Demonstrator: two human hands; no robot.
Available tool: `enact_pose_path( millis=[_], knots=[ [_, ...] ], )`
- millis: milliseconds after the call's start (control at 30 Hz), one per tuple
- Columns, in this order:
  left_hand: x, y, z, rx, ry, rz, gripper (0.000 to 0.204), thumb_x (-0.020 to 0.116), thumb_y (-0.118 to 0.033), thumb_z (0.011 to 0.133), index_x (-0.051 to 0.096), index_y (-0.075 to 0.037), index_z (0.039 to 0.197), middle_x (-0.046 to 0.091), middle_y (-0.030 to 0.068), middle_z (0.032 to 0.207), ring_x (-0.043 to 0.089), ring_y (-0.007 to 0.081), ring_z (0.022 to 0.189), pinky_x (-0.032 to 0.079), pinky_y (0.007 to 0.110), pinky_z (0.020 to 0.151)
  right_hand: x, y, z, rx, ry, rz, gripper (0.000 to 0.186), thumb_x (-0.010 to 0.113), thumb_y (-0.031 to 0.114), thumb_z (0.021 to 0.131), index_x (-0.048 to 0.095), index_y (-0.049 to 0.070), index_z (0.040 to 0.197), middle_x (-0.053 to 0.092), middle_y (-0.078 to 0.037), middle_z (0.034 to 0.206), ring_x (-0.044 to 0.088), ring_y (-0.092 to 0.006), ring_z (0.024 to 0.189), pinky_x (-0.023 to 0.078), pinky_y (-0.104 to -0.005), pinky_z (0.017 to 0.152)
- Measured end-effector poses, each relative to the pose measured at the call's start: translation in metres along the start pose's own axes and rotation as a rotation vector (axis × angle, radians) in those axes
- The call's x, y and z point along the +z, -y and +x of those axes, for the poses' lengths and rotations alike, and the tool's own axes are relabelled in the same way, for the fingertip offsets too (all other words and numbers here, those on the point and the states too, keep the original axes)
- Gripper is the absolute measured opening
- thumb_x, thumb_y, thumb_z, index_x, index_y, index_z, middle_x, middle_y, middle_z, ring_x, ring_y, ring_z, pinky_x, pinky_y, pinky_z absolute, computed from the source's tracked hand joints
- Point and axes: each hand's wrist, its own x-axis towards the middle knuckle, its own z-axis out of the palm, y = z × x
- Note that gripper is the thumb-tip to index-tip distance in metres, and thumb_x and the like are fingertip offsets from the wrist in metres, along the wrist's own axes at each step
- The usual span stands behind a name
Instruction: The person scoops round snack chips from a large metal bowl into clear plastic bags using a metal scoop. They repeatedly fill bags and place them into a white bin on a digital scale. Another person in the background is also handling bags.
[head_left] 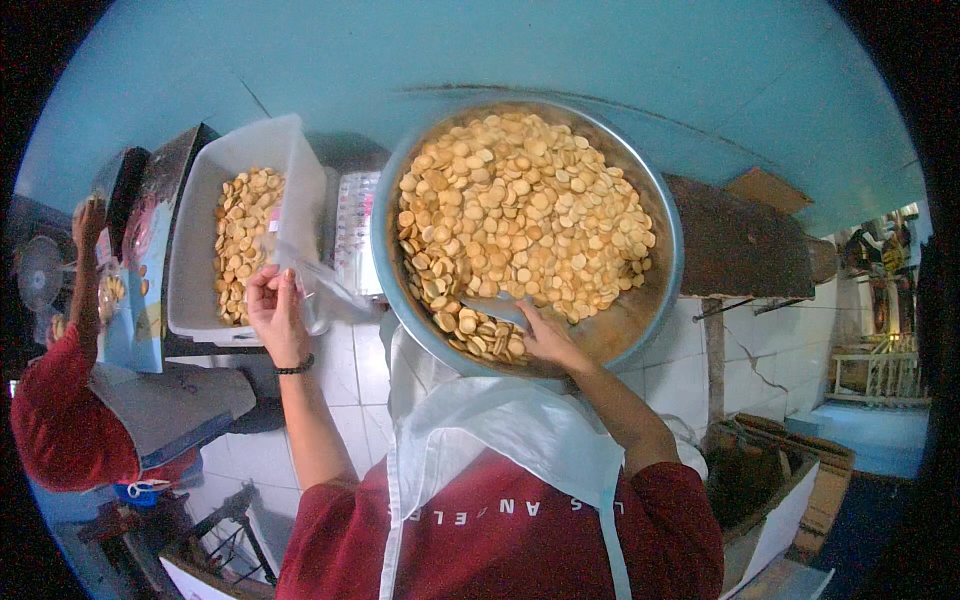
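Observation:
A large metal bowl [668, 240] holds several layers of round, pale golden biscuits [520, 200]. My right hand [540, 330] is inside the bowl's lower part, closed on a scoop [490, 308] that is partly among the biscuits. My left hand [280, 300], with a dark bracelet at the wrist, pinches a clear plastic bag [325, 295] in front of a translucent white bin [192, 250]. The bin holds more biscuits. Whether the bag has anything in it is too unclear to tell.
At the left, a co-worker [60, 420] in red works beside dark trays [170, 170] and packs. A patterned stack [355, 230] lies between bin and bowl. A dark board [740, 250] extends right of the bowl. Cardboard boxes [800, 500] stand at lower right, below a blue wall [500, 50].

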Motion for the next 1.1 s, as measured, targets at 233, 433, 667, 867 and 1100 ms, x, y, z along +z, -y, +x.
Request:
enact_pose_path(
  millis=[233, 433, 667, 867, 1100],
  knots=[
    [0.040, -0.031, 0.019, 0.025, 0.088, 0.193, 0.007, 0.063, -0.006, 0.091, 0.057, -0.008, 0.093, 0.048, -0.0066, 0.070, 0.038, 0.0000, 0.057, 0.030, 0.016, 0.051, 0.045, -0.056, 0.026, -0.072, 0.088, 0.300, 0.050, 0.051, 0.014, 0.085, 0.043, 0.005, 0.134, 0.062, -0.012, 0.091, 0.061, -0.0240, 0.079, 0.050, -0.0371, 0.072],
    [0.086, -0.022, 0.005, 0.550, 0.397, 0.762, 0.025, 0.053, 0.007, 0.085, 0.062, -0.003, 0.107, 0.063, 0.0115, 0.087, 0.063, 0.0213, 0.079, 0.050, 0.031, 0.070, 0.020, -0.057, 0.018, 0.233, 0.120, 0.465, 0.044, 0.043, 0.015, 0.093, 0.042, 0.005, 0.136, 0.063, -0.009, 0.097, 0.061, -0.0161, 0.075, 0.053, -0.0282, 0.064],
    [0.109, 0.032, -0.024, 0.099, 0.768, 1.023, 0.026, 0.063, 0.000, 0.071, 0.068, -0.003, 0.096, 0.064, 0.0151, 0.097, 0.065, 0.0289, 0.083, 0.053, 0.037, 0.071, -0.100, -0.006, -0.007, -0.014, -0.165, 0.388, 0.035, 0.043, 0.017, 0.095, 0.047, 0.003, 0.127, 0.064, -0.016, 0.092, 0.062, -0.0263, 0.080, 0.051, -0.0368, 0.072],
    [0.137, 0.038, -0.045, 0.283, 0.802, 0.933, 0.036, 0.055, 0.006, 0.073, 0.064, -0.004, 0.107, 0.062, 0.0161, 0.113, 0.058, 0.0356, 0.105, 0.048, 0.040, 0.089, -0.200, 0.074, -0.042, 0.032, -0.044, 0.223, 0.030, 0.042, 0.021, 0.096, 0.053, 0.001, 0.115, 0.064, -0.022, 0.091, 0.065, -0.0367, 0.083, 0.050, -0.0452, 0.077],
    [0.178, 0.021, -0.069, 0.417, 0.996, 0.937, 0.052, 0.049, 0.005, 0.076, 0.045, 0.008, 0.128, 0.038, 0.0256, 0.141, 0.047, 0.0389, 0.122, 0.043, 0.041, 0.100, -0.238, 0.135, -0.043, -0.036, -0.088, -0.512, 0.025, 0.046, 0.018, 0.091, 0.059, -0.001, 0.101, 0.065, -0.024, 0.090, 0.064, -0.0384, 0.088, 0.050, -0.0473, 0.077]
  ],
)
